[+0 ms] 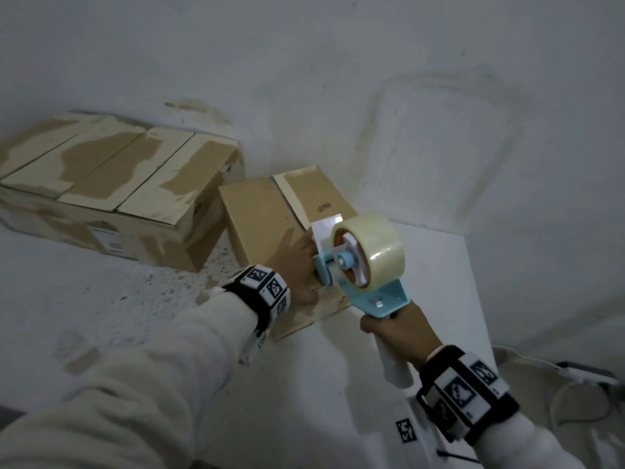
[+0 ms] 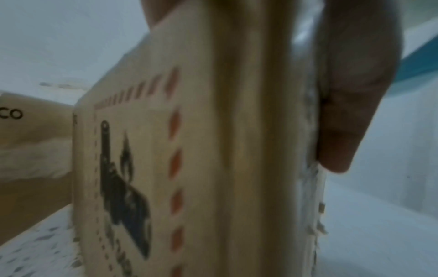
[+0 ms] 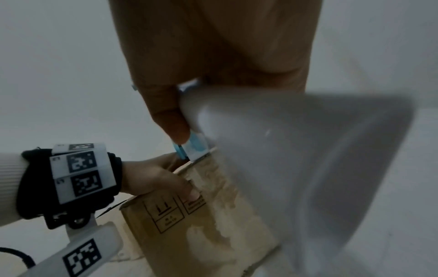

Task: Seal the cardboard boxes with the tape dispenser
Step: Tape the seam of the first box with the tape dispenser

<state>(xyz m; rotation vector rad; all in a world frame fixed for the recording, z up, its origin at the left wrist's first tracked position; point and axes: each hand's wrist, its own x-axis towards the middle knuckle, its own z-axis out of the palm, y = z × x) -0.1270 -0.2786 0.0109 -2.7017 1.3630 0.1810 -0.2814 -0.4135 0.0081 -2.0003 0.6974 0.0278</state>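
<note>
A small cardboard box (image 1: 263, 225) lies in the middle of the head view, with a pale tape strip (image 1: 291, 198) along its top seam. My left hand (image 1: 297, 262) lies flat on its near top, fingers straight. In the right wrist view the left hand (image 3: 154, 178) has its thumb pressed on the box's (image 3: 201, 234) front face. My right hand (image 1: 402, 333) grips the white handle of the blue tape dispenser (image 1: 368, 258), which carries a clear tape roll. The dispenser's mouth (image 3: 194, 148) meets the box's near top edge. The left wrist view shows the box's printed side (image 2: 189, 150), blurred.
A larger cardboard box (image 1: 111, 184) with torn paper patches stands left of the small one, close to it, against the white wall. A white board (image 1: 422, 282) lies under my right hand and bears a printed marker (image 1: 406, 431). White curved objects (image 1: 575, 384) sit at the lower right.
</note>
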